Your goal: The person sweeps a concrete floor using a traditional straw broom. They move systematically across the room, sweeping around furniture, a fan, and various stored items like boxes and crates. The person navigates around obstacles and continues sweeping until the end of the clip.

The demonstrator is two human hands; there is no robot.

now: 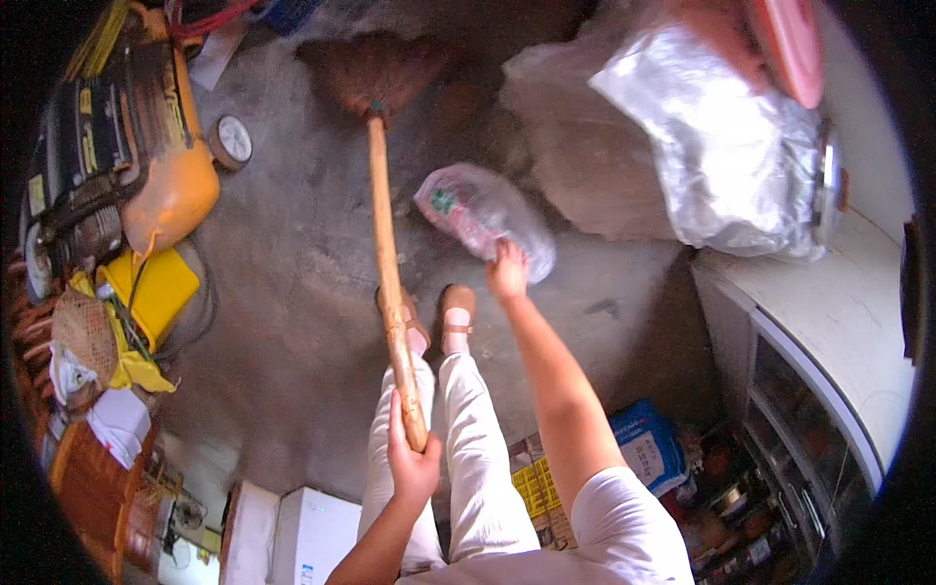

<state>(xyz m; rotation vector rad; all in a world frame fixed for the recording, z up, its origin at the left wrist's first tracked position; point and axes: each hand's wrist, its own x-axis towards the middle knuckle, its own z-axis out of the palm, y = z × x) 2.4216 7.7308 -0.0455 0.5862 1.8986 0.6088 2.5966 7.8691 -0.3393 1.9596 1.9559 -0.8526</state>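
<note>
My left hand is wrapped round the lower end of a long wooden handle. It belongs to a broom, whose brown bristle head rests on the floor at the far side. Out in front of my feet, my right hand is closed on the near edge of a clear plastic bag. Pink and green print shows on the bag's far left part. I cannot tell whether anything is inside it.
An orange and black wheeled machine stands at the left, with a yellow bucket below it. A silvery plastic sheet hangs at the right over a white cabinet. A blue box sits near my right arm.
</note>
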